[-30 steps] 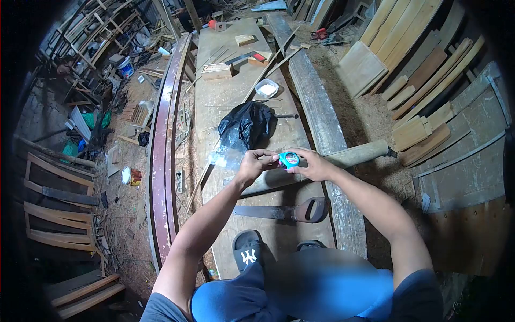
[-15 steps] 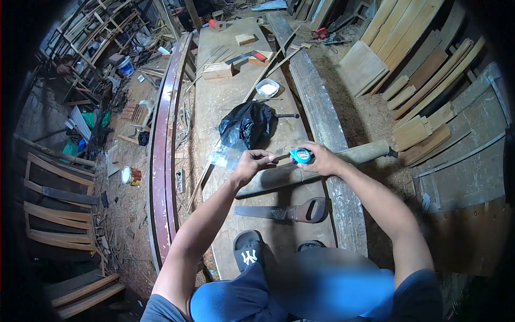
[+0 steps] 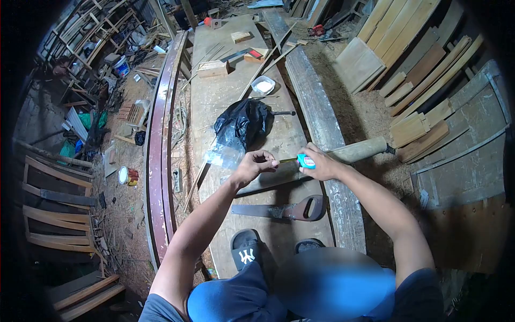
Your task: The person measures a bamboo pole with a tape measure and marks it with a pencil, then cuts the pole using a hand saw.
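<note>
1. Near the frame's centre, the right hand (image 3: 323, 163), arm outstretched, curls around the teal tape measure (image 3: 306, 161).
2. Left of it, the left hand (image 3: 252, 167) pinches the blade (image 3: 288, 160) between bent fingers.

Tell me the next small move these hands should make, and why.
Probably lower the turquoise plastic tape measure towards the pale cylindrical post: the right hand grips its case, the left hand seems to pinch the tip of the thin yellowish blade, a short stretch shows between them, and the post lies right behind in this view.
</note>
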The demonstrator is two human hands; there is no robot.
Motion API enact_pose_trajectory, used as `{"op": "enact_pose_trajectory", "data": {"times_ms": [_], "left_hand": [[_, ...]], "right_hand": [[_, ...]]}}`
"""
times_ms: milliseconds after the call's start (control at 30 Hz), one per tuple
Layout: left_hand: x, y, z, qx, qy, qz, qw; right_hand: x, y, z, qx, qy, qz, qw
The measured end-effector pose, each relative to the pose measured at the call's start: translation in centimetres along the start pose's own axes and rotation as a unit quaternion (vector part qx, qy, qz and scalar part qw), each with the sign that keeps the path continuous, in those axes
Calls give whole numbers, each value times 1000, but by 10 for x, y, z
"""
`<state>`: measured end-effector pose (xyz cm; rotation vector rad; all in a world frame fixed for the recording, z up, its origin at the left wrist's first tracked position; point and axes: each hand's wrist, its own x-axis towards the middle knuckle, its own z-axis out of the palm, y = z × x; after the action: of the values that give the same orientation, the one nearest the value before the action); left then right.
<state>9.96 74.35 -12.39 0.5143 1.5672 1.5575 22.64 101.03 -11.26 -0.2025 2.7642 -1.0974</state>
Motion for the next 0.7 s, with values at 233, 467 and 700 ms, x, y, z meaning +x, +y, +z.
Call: {"op": "enact_pose_trajectory", "data": {"times_ms": [233, 467, 700], "left_hand": [[-2, 6, 10, 57, -2, 5, 998], [1, 5, 14, 72, -8, -6, 997], [0, -6, 8, 69, -1, 2, 998]], "right_hand": [[-5, 11, -1, 7, -37, -45, 998], [-8, 2, -3, -43, -31, -21, 998], [-8, -5, -12, -30, -9, 9, 999]]}}
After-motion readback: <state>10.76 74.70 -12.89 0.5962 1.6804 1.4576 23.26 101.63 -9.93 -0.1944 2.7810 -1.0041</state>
